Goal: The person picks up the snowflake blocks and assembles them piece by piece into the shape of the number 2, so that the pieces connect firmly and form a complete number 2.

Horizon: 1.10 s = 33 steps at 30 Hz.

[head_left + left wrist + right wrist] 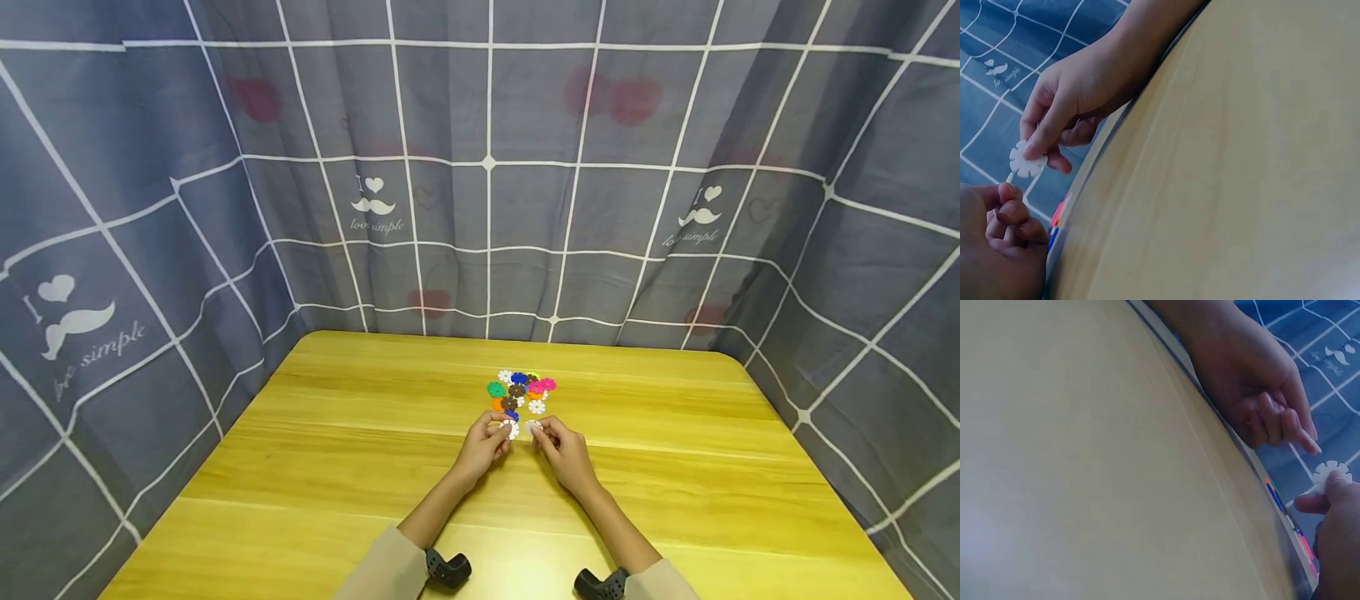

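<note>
My left hand (480,452) pinches a white notched plastic disc (512,430) between thumb and fingers. Facing it, my right hand (567,458) grips a second white disc (531,427) the same way. A small gap separates the two discs in the head view. In the left wrist view, the right hand's disc (1027,165) shows its slotted rim. From the right wrist, the left hand's disc (1310,442) appears almost edge-on, and its rest is hidden by the fingers. Just beyond both hands lies a loose pile of interlocking discs in several colours, among them a green disc (496,389).
Within the pile, a white disc (536,407) lies nearest the right hand and a pink disc (549,384) at the right edge. The wooden table (360,433) ends at a grey gridded curtain (450,208) at the back and sides. Black wrist devices (448,571) sit at both cuffs.
</note>
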### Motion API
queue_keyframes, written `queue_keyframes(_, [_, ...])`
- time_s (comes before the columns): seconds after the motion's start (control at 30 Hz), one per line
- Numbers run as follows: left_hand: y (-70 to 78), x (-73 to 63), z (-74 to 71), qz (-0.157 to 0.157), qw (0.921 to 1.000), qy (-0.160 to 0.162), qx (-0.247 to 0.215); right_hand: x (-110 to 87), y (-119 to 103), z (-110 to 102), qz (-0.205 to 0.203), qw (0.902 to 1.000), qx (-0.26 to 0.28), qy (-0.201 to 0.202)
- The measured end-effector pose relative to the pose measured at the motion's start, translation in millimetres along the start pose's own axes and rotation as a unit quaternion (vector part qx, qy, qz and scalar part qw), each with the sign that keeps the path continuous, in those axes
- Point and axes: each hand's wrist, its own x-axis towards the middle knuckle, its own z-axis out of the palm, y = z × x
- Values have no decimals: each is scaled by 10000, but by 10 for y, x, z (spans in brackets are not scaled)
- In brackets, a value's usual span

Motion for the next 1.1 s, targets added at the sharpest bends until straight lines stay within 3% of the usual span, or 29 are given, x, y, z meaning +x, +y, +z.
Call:
queue_keyframes(0.2, [-61,-26,30,97,9999,-51,-99,-55,-46,15,-161,9998,14,-142])
queue_keyframes(0.53, [180,-135,57,38,9997,-98,-213,-59,-50,11,-201,9995,-48,-249])
queue_keyframes(0.9, [213,-144,72,-132,9998,-126,-108,-43,-48,27,-417,9978,-361,-359])
queue_keyframes(1.1, [205,-145,71,-95,9997,-172,-121,-23,-60,34,-1066,9896,-901,-338])
